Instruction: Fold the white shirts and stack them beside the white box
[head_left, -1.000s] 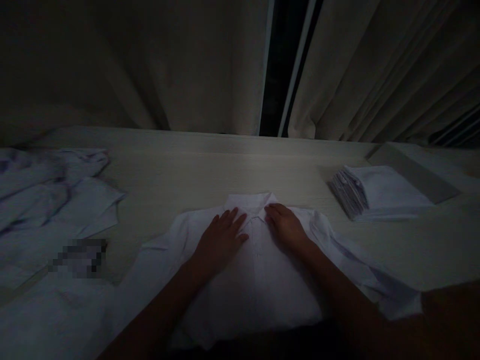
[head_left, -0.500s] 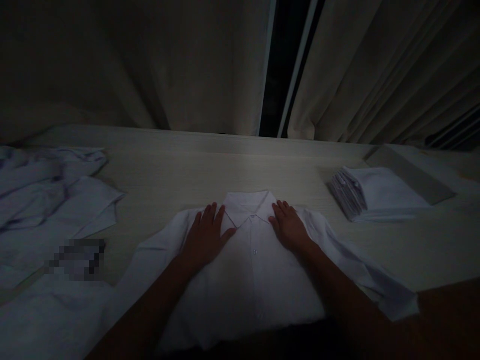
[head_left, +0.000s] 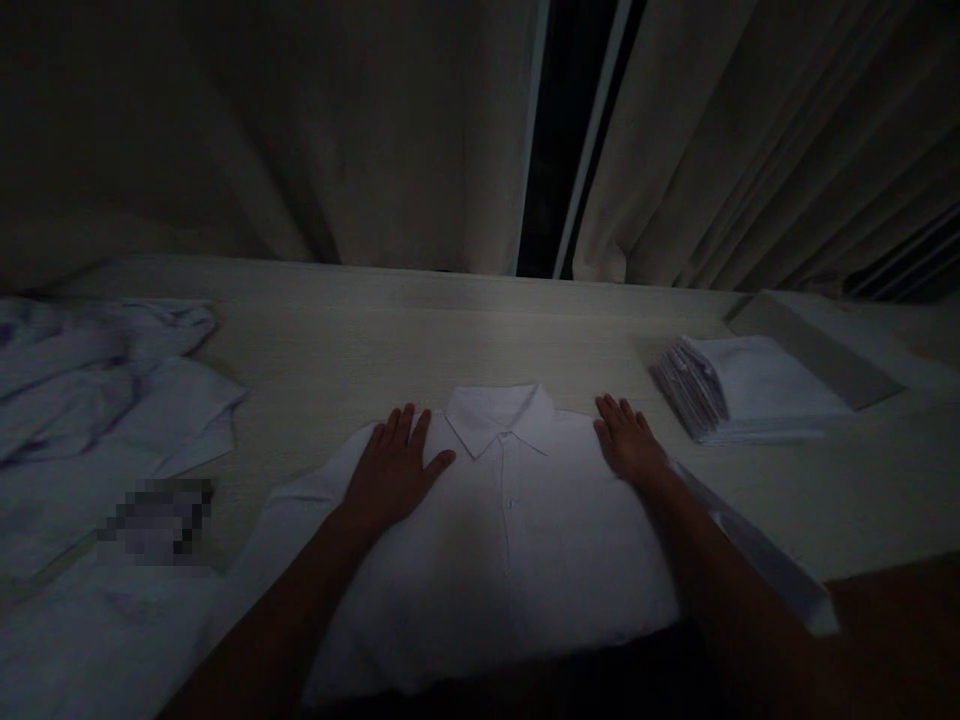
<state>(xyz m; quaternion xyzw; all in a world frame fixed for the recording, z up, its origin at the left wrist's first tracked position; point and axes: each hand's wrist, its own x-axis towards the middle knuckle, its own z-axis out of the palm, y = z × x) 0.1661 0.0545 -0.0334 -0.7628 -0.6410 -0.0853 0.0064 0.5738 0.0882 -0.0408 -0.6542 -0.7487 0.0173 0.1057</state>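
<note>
A white collared shirt (head_left: 480, 530) lies front side up on the pale surface, its collar pointing away from me and its button strip running toward me. My left hand (head_left: 394, 465) rests flat on the shoulder left of the collar, fingers spread. On the other shoulder, near its outer edge, my right hand (head_left: 630, 440) lies flat with its fingers stretched out. Neither hand grips the cloth. The right sleeve slants out past my right forearm, which partly covers it. The shirt's lower end is hidden in the dark near my body.
A neat stack of folded white garments (head_left: 757, 385) sits to the right, beside a low pale box or panel (head_left: 814, 345). Loose white clothes (head_left: 97, 400) are heaped at the left, with a blurred-out patch near them. Curtains (head_left: 375, 130) hang behind the pale tabletop (head_left: 420, 340).
My right hand has slid outward from the collar to the shoulder's edge, and the cloth there lies flatter. My left hand has shifted slightly left, away from the collar.
</note>
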